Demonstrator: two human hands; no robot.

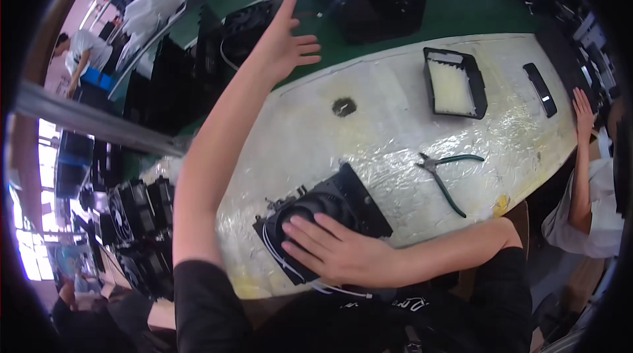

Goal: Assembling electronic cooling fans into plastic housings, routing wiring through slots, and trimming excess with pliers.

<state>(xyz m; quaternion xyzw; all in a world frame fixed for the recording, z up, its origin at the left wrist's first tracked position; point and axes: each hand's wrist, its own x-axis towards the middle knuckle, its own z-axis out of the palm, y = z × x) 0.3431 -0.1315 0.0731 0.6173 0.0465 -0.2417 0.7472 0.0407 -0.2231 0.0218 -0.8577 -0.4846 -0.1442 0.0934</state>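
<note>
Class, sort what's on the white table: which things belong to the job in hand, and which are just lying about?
In the job, apparently:
black fan, under the right hand
white wire along its edge

Lying about, untouched:
green-handled pliers
black box of white strips
narrow black bar

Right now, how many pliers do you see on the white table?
1: the pliers lie open on the table, to the right of the fan under your right hand. Others could be hidden beneath the fan.
</note>
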